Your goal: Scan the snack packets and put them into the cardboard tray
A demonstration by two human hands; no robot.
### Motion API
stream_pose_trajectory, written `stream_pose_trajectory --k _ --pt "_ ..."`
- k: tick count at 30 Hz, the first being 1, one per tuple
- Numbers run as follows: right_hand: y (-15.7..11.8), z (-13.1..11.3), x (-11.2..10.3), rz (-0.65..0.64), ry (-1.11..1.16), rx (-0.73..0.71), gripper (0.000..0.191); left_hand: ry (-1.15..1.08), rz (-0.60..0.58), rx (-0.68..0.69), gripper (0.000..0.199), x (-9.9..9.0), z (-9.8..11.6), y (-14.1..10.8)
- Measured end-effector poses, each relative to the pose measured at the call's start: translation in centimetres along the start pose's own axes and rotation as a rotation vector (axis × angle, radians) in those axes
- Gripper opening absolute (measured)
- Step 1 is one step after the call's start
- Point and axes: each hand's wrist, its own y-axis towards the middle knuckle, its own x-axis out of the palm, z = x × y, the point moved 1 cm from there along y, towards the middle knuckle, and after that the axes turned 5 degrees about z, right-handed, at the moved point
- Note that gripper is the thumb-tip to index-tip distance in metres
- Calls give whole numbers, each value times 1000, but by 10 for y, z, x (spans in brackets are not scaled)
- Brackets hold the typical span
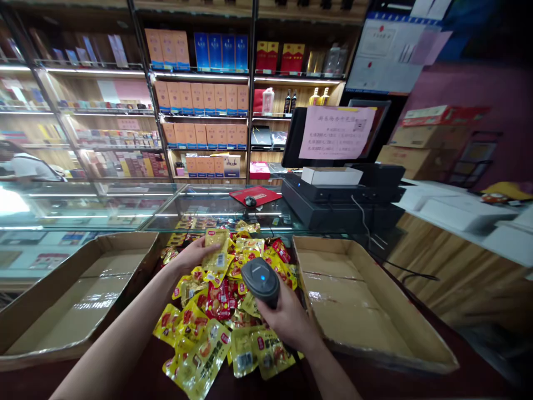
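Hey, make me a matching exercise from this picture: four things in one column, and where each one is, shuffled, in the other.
Things:
1. Handheld scanner
2. Computer mouse
3. Pink notice
4. Gold packet

Places:
A. On the red mat
B. In the left hand
C. In the right hand
D. On the monitor

Pairs: 1-C, 2-A, 3-D, 4-B
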Motion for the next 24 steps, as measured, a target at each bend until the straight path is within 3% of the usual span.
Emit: stream_pose_trajectory --k 2,6,18,24 --pt "2 0 7 -8 37 26 43 -179 -22 -70 50 5 -3 5" --pt "-2 -1 18 -3 52 66 35 -318 75 -170 45 16 -6 15" --pt "-14 0 14 32 -116 41 31 -253 111 -221 45 35 2 19" --pt "-11 -5 19 -8 -101 35 26 -230 104 -218 47 27 -3 23"
